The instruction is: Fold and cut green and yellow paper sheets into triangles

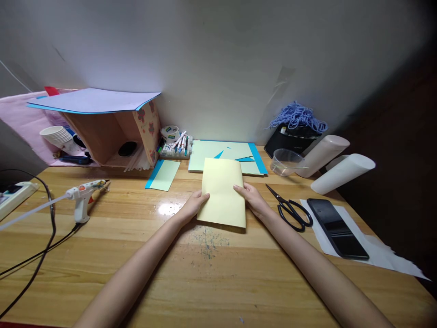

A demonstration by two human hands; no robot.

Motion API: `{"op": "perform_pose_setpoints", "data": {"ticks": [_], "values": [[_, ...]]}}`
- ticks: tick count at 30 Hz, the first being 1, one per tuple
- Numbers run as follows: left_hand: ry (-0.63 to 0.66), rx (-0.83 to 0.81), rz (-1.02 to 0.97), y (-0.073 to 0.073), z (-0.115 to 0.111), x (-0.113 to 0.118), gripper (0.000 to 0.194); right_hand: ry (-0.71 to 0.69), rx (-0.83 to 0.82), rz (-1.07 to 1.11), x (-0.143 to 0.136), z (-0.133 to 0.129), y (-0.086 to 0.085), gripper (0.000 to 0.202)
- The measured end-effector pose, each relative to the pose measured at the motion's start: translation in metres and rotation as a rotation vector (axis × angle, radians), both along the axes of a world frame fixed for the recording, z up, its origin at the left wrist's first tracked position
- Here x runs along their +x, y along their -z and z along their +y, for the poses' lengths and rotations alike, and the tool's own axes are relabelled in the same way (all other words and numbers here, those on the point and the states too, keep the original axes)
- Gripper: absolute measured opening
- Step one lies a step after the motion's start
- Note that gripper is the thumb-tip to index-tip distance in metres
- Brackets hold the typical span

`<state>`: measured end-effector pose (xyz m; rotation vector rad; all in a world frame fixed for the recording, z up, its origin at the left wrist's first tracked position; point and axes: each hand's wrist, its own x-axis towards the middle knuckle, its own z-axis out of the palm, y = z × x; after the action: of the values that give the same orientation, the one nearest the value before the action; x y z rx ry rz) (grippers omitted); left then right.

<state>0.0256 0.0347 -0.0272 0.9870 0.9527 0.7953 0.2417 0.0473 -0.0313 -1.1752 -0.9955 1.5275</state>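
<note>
A pale yellow sheet of paper (222,193) is held just above the wooden table, its near edge slightly raised. My left hand (194,205) grips its left edge, thumb on top and fingers underneath. On the opposite edge my right hand (251,197) holds it the same way. Behind the yellow paper lie pale green and blue sheets (201,152) with blue cut pieces on them. Black-handled scissors (290,210) rest to the right of my right hand. A small green and blue card (165,175) lies to the left.
A glue gun (83,196) with a black cable stands on the left, near an open box (150,132). Markers (177,146) sit at the back. On the right are a phone (337,228) on white paper, a clear cup (286,162) and white rolls (343,173).
</note>
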Motion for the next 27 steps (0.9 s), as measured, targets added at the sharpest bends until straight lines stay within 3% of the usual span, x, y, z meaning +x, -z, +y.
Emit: {"op": "perform_pose_setpoints", "data": {"ticks": [5,8,13,20,27], "values": [[0.186,-0.124,0.003,-0.007,-0.001,-0.008,0.033,0.109,-0.011,0.03,0.003,0.003,0.005,0.038],[0.234,-0.138,-0.052,-0.011,0.0,-0.01,0.031,0.026,-0.025,0.042,0.006,0.003,0.007,0.037],[0.112,-0.06,-0.045,-0.01,0.004,-0.006,0.035,-0.135,-0.053,-0.011,0.007,0.0,0.003,0.037],[-0.011,0.048,0.077,0.0,0.007,-0.001,0.04,-0.166,-0.036,-0.058,0.001,-0.005,-0.002,0.036],[-0.023,0.086,0.095,0.003,0.006,-0.001,0.037,-0.112,-0.016,-0.083,0.0,-0.005,0.001,0.038]]}}
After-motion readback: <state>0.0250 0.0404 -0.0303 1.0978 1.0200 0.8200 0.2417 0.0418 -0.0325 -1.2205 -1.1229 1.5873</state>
